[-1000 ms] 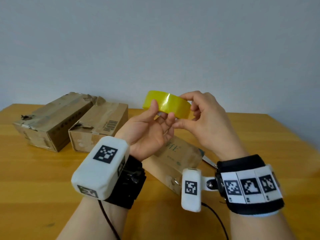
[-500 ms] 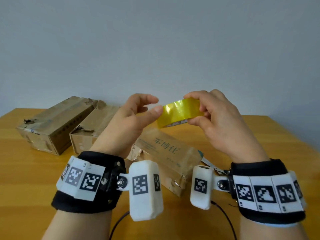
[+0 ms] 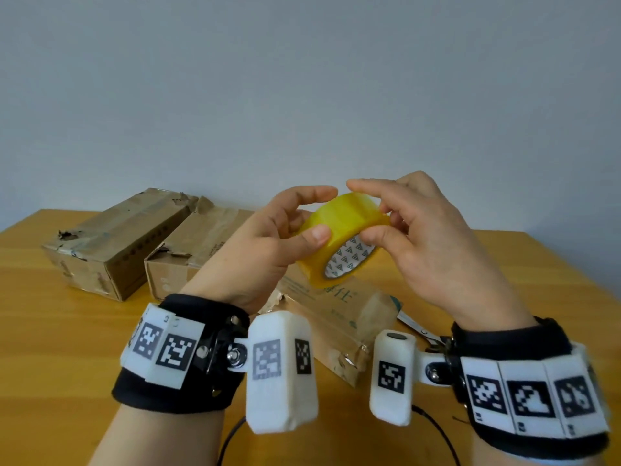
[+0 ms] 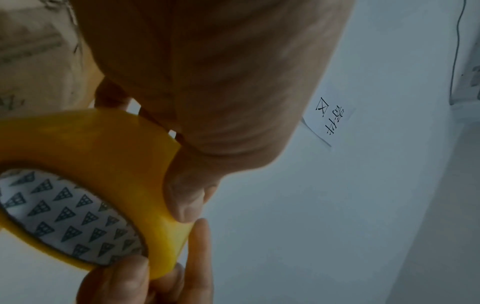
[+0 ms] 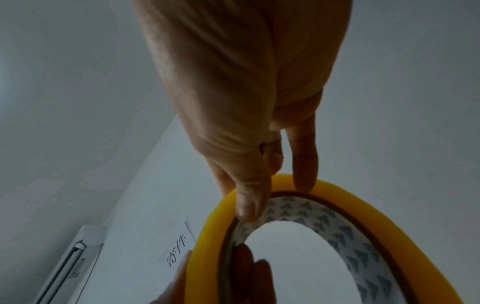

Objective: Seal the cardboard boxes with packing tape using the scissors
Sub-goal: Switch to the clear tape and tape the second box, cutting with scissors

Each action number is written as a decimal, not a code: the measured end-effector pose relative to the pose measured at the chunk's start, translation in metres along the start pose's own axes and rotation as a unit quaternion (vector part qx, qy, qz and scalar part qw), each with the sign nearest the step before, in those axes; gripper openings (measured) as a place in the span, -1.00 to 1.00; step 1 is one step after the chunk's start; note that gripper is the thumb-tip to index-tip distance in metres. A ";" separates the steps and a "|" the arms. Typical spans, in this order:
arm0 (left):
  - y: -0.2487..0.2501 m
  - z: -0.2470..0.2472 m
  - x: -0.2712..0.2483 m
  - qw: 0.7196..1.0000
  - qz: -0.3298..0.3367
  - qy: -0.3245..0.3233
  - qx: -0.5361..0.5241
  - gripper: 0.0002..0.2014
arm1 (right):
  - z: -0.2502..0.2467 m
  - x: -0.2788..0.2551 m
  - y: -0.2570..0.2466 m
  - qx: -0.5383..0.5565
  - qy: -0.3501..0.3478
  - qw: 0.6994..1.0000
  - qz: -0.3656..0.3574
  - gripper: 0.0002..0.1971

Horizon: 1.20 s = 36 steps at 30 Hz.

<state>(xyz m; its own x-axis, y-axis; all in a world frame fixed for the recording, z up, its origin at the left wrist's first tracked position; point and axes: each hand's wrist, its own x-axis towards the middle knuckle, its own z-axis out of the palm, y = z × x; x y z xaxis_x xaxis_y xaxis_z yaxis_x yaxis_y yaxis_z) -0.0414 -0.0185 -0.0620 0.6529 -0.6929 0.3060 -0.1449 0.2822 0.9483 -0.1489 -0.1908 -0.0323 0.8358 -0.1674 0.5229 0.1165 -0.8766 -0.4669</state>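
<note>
Both hands hold a yellow packing tape roll (image 3: 342,230) in the air above the table, its white patterned core facing me. My left hand (image 3: 321,213) pinches the roll's left side between thumb and forefinger. My right hand (image 3: 364,211) grips the right side, thumb at the core's edge. In the left wrist view the tape roll (image 4: 103,164) lies under the left thumb. In the right wrist view the tape roll (image 5: 205,236) is held by thumb and fingers. A cardboard box (image 3: 336,317) lies below the hands. The scissors (image 3: 413,326) are mostly hidden behind my right wrist.
Two more worn cardboard boxes (image 3: 114,237) (image 3: 198,240) lie side by side at the back left of the wooden table (image 3: 50,348). A plain wall stands behind the table. A cable (image 3: 437,428) runs from the wrist cameras toward me.
The roll has turned from edge-on so its core faces me. The left hand, whose fingertips only touched it before, now pinches it together with the right.
</note>
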 end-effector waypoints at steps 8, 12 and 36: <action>-0.001 0.008 0.003 0.999 0.043 -0.012 -0.011 -0.34 | -0.001 0.000 -0.003 0.049 0.072 0.996 0.037 -0.50; 0.000 0.012 0.003 0.997 0.068 -0.017 -0.018 -0.30 | 0.002 0.001 -0.009 0.130 0.057 0.988 0.054 -0.61; 0.003 0.015 0.006 0.991 0.074 0.061 -0.092 -0.60 | 0.003 -0.002 -0.021 0.241 -0.003 0.970 0.026 -0.53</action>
<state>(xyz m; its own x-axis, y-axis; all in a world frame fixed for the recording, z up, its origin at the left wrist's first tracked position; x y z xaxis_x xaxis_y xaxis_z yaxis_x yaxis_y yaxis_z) -0.0493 -0.0315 -0.0563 0.7215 -0.5518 0.4182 -0.1151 0.5000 0.8584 -0.1514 -0.1706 -0.0253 0.8501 -0.2025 0.4861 0.3100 -0.5539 -0.7728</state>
